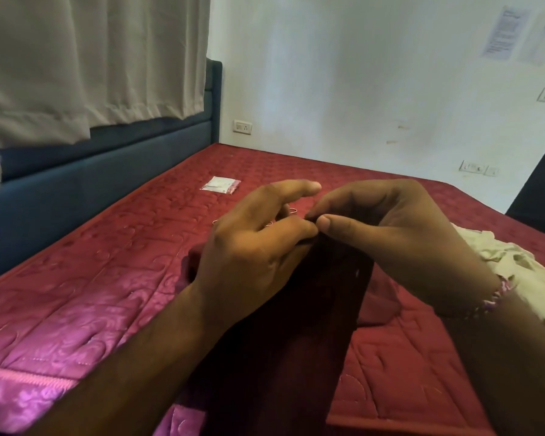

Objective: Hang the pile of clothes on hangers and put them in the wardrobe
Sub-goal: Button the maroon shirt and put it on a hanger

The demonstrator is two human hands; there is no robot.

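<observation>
A dark maroon garment hangs down from both my hands over the red quilted mattress. My left hand and my right hand meet at its top edge, each pinching the cloth between thumb and fingers. Thin wire hangers lie on the mattress just behind my left hand, mostly hidden. A pale cream garment lies crumpled on the mattress at the right.
A small white packet lies on the mattress further back. A blue padded headboard runs along the left under a beige curtain. The white wall stands behind the bed.
</observation>
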